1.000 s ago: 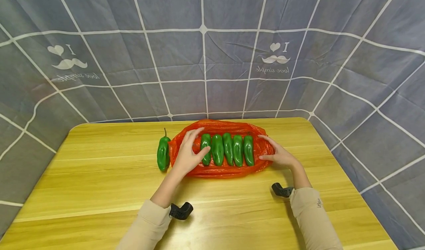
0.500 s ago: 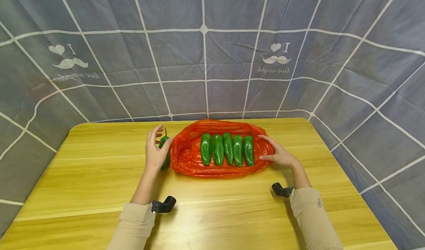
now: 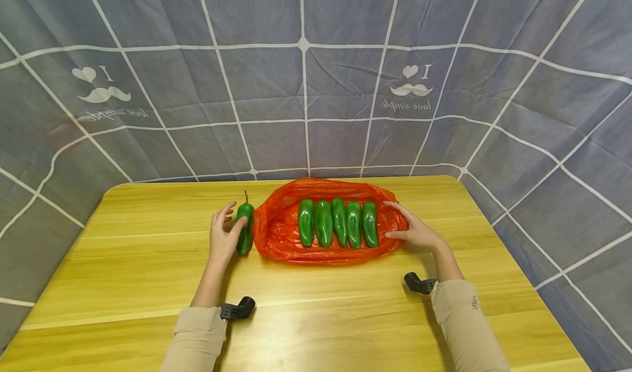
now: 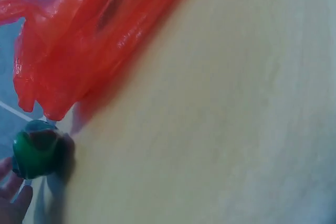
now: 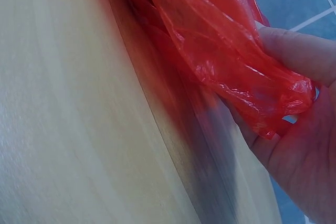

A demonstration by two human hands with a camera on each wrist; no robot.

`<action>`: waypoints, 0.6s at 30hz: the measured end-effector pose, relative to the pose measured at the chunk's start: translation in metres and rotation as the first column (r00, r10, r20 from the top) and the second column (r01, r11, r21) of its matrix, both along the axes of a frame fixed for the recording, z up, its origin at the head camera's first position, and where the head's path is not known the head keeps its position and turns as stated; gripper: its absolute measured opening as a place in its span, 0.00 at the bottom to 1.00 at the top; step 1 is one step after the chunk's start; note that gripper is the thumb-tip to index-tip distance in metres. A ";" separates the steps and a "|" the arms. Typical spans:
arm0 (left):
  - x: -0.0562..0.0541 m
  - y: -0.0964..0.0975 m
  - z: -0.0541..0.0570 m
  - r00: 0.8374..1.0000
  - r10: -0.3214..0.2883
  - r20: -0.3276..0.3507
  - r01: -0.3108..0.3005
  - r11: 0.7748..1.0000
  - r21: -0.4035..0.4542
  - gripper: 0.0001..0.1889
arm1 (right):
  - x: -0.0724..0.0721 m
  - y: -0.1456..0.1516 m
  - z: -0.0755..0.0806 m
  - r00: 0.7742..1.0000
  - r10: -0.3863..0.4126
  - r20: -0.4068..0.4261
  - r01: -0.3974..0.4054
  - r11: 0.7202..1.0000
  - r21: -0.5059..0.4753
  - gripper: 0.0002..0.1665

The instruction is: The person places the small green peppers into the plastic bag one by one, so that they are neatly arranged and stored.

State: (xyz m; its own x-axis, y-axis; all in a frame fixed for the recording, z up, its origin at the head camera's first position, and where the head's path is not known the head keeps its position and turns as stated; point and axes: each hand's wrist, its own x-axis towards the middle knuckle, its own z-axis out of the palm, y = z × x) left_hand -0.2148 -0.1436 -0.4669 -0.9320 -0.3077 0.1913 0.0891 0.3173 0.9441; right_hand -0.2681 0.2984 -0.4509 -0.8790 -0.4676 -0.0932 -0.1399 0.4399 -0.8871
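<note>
A red plastic bag (image 3: pixel 326 258) lies spread open, with several green peppers (image 3: pixel 323 224) in a row inside it. Just left of the bag, a lone green pepper (image 3: pixel 245 235) with a long stem rests on the table. My left hand (image 3: pixel 222 240) is beside this pepper, fingers loosely bent and apart, the thumb overlapping it in the head view. In the left wrist view the fingertips (image 4: pixel 6 167) are right at the pepper's side. My right hand (image 3: pixel 418 232) holds the bag's right end; in the right wrist view the red plastic (image 5: pixel 220 51) lies between thumb and fingers.
The wooden table (image 3: pixel 336 317) reaches back to a grey curtain (image 3: pixel 345 86) with white grid lines that hangs behind and at the sides. Black camera mounts (image 3: pixel 238 308) are strapped at the wrists.
My left hand has moved left from over the bag to the lone pepper, then drawn slightly further left and nearer. The bag's left end has shifted a little. My right hand stays put.
</note>
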 end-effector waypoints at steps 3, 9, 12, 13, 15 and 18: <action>0.001 -0.001 -0.003 0.998 -0.017 0.063 0.019 1.000 -0.022 0.26 | 0.000 0.000 0.000 1.000 0.004 0.001 -0.004 1.000 -0.001 0.48; 0.000 -0.003 -0.006 0.988 -0.044 0.145 0.059 0.993 -0.100 0.30 | 0.000 0.001 -0.001 1.000 0.010 -0.015 -0.010 1.000 -0.004 0.47; 0.000 -0.005 -0.006 0.985 -0.058 0.165 0.080 0.988 -0.131 0.32 | -0.001 0.001 0.000 1.000 0.002 -0.011 -0.002 1.000 -0.004 0.48; 0.000 -0.005 -0.006 0.983 -0.066 0.173 0.090 0.987 -0.133 0.32 | -0.001 0.001 -0.001 1.000 0.004 -0.011 -0.004 1.000 -0.003 0.48; 0.000 -0.006 -0.005 0.978 -0.084 0.193 0.112 0.984 -0.139 0.32 | -0.001 0.001 -0.001 1.000 0.006 -0.008 -0.006 1.000 -0.002 0.48; 0.001 -0.008 -0.004 0.969 -0.112 0.221 0.146 0.978 -0.146 0.32 | -0.001 0.001 -0.001 1.000 0.002 0.002 -0.002 1.000 -0.005 0.48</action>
State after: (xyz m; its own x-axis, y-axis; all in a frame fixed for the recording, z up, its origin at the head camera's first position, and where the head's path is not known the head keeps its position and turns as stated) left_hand -0.2142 -0.1516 -0.4706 -0.9863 -0.1636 0.0231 -0.0563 0.4643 0.8839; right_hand -0.2695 0.2997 -0.4517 -0.8780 -0.4696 -0.0928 -0.1385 0.4349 -0.8898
